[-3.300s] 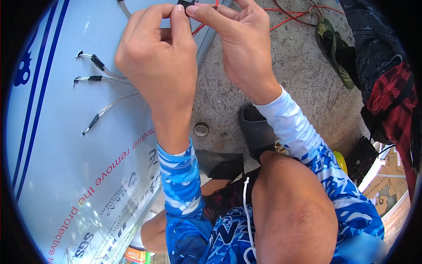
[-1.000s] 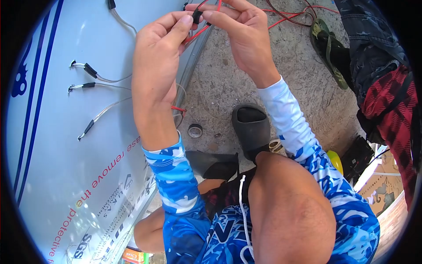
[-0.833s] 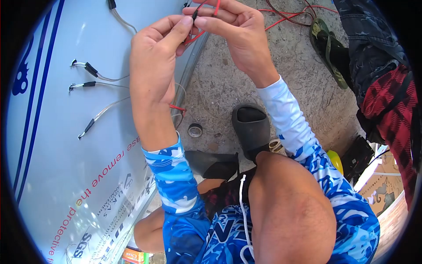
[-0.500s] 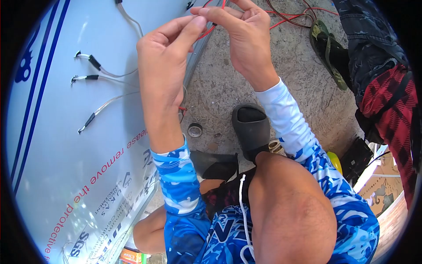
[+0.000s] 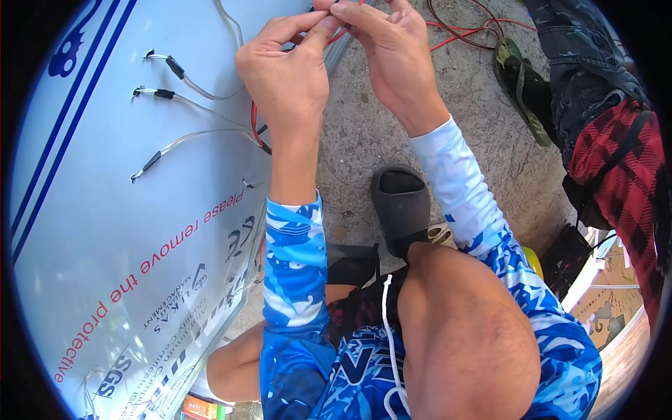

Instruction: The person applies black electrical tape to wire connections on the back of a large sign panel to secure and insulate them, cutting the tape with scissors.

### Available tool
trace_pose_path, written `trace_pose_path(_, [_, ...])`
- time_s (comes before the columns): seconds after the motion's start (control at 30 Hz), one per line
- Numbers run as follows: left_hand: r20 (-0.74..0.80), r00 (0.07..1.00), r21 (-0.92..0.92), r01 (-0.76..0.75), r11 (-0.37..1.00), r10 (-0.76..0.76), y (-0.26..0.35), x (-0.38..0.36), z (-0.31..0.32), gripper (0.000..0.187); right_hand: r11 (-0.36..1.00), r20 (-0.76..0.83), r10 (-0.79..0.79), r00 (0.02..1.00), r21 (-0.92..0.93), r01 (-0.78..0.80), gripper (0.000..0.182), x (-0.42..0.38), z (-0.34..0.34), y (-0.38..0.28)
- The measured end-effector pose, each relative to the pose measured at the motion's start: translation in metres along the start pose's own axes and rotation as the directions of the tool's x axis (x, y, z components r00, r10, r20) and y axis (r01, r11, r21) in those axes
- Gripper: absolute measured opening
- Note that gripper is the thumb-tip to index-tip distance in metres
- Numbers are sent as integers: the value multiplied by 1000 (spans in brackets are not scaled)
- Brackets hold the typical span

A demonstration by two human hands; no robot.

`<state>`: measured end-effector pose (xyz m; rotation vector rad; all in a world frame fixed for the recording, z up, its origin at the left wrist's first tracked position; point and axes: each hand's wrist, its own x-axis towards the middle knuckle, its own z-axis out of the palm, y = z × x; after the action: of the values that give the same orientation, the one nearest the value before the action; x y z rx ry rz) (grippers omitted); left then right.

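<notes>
At the top of the view my two hands meet, fingertips together. My left hand [image 5: 292,77] is closed in a pinch on a thin red wire [image 5: 338,36]. My right hand [image 5: 392,59] pinches at the same spot, thumb and fingers pressed together on the wire. A dark bit shows at the fingertips, too small to name. Beneath my left hand, a silver panel [image 5: 189,175] carries printed film. Clear-sheathed cables with black-taped joints [image 5: 175,67] come out through holes in it. More red and black wire [image 5: 255,120] runs behind my left wrist.
Red and dark wires [image 5: 465,28] lie loose on the concrete floor [image 5: 350,126]. Another person's leg [image 5: 584,63] and a camouflage flip-flop [image 5: 521,87] are at the right. My black clog [image 5: 399,210] stands below my hands. An orange box [image 5: 201,407] sits by the panel's lower edge.
My left hand and forearm have moved right, and the tape roll on the floor is now hidden behind that arm. The panel appears shifted right and up in view. Both hands still pinch the wire.
</notes>
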<state>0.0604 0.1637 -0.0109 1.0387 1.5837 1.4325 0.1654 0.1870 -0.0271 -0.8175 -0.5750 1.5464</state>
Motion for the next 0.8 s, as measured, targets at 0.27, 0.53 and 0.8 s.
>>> trace_pose_path(0.27, [-67,998,124,7,992,1,7,-4,-3,14,722,-34,-133,991,-688,73,33,-134,-84,16])
trace_pose_path(0.53, [-20,999,314,-26,949,34,8,-4,-5,18,271,548,273,791,-832,483,19,-219,-158,26])
trace_pose_path(0.8, [294,956,527,-157,835,-6,41,5,-6,21,311,464,319,826,-875,371,13,-208,-158,40])
